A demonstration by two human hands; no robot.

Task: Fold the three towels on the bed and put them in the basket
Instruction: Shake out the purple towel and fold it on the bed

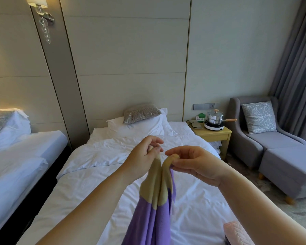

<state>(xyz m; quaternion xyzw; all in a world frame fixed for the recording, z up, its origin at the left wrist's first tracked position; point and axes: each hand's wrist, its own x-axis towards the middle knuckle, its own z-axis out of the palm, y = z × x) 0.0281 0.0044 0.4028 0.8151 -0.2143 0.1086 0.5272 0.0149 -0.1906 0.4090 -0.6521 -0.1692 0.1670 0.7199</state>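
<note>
Ahead of me the wall [127, 59] is made of pale panels split by thin brass-coloured strips, and a lit wall lamp [42, 15] with glass balls hangs at the upper left. My white bed [193, 200] runs up to a white pillow [140, 127] with a grey patterned cushion [140, 113] leaning on it. A second white bed [16, 156] lies to my left across a dark gap. Right of the pillow, a wooden bedside table [217, 134] bears a lidded steel pot [215, 117] on a small hotplate [214, 127], under a grey switch panel [203, 106]. Further right sit a grey armchair [245, 138], its footstool [290, 165] and a grey curtain [297, 68], on patterned carpet [304, 209].
</note>
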